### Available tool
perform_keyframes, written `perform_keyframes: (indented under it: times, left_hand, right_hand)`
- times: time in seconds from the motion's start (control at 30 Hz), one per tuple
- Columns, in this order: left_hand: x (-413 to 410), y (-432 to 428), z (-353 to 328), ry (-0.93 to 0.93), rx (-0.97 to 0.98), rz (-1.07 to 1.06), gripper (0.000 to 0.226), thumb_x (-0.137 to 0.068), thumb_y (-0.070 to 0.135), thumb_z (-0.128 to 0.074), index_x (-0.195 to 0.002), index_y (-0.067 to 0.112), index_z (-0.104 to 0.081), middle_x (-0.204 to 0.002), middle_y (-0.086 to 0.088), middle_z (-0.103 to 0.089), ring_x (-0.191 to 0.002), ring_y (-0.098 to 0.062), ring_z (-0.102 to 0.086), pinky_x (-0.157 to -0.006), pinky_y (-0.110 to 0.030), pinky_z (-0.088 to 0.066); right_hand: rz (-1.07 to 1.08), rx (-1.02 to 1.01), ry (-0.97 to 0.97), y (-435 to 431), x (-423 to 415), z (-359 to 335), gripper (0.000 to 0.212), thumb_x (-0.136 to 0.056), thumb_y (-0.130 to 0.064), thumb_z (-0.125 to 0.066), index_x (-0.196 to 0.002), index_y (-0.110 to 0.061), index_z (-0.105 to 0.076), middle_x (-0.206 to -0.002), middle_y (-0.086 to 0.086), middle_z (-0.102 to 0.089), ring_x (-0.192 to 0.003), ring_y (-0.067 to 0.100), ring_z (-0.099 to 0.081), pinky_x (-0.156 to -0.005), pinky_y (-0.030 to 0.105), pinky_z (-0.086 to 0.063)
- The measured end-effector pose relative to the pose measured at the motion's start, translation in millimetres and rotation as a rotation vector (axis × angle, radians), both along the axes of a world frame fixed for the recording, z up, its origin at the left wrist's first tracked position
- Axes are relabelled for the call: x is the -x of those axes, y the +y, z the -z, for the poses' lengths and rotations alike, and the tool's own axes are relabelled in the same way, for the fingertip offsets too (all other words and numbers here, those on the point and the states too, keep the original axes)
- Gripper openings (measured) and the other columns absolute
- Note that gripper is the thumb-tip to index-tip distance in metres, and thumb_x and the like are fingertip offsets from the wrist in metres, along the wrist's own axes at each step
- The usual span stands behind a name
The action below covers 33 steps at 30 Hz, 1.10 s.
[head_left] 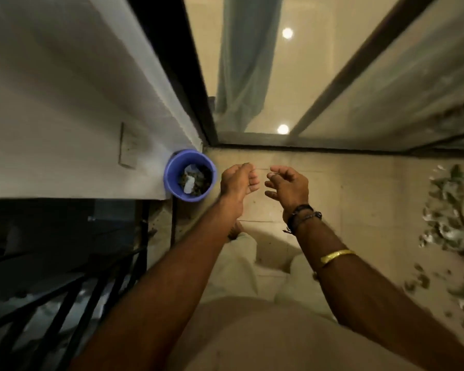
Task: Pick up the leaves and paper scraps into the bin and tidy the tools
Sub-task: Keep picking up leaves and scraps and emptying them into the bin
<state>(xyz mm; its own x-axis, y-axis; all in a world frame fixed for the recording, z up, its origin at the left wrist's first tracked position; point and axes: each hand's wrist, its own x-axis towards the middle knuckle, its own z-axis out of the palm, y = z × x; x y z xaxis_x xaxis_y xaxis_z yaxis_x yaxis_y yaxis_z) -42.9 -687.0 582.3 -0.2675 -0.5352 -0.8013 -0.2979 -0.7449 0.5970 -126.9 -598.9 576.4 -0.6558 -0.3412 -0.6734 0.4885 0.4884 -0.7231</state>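
Left hand point(239, 180), right hand point(287, 186): fingers loosely curled, empty; leaves point(445, 210) look light, crumbly; best scooped from beneath.

Dim warm light, glare spots on glass, blurred wide-angle edges.
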Motion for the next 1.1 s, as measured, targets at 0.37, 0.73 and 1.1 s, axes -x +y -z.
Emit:
perform_keyframes:
  times: [0.37, 0.73, 1.1]
  left_hand:
    - [73.6, 164.7, -65.1, 0.057, 0.115, 0.689, 0.018, -0.091, 0.022, -0.063, -0.094, 0.006, -0.069, -0.077, -0.007, -0.068, -0.07, -0.019, -0.065, -0.07, -0.034, -0.06]
    - [77.6, 392.3, -118.3, 0.203, 0.102, 1.092, 0.013, -0.095, 0.014, -0.057, -0.095, 0.004, -0.066, -0.08, -0.01, -0.064, -0.06, -0.015, -0.059, -0.064, -0.028, -0.057]
    - [128.8, 590.7, -125.2, 0.258, 0.028, 1.443, 0.012, -0.093, 0.013, -0.059, -0.091, 0.003, -0.066, -0.072, -0.008, -0.063, -0.059, -0.018, -0.059, -0.064, -0.03, -0.056]
  right_hand:
    - [0.622, 0.087, 0.083, 197.3, 9.6, -71.0, 0.017, -0.091, -0.005, -0.065, -0.103, -0.015, -0.073, -0.093, 0.007, -0.073, -0.082, 0.018, -0.069, -0.071, 0.037, -0.062]
    - [1.046, 0.131, 0.231, 416.0, -35.2, -114.4, 0.015, -0.091, -0.007, -0.065, -0.101, -0.016, -0.074, -0.092, 0.007, -0.074, -0.082, 0.019, -0.071, -0.067, 0.035, -0.062]
    - [1.416, 0.103, 0.286, 593.8, -26.8, -124.6, 0.015, -0.092, -0.006, -0.063, -0.101, -0.013, -0.074, -0.087, 0.007, -0.073, -0.076, 0.017, -0.067, -0.065, 0.034, -0.06]
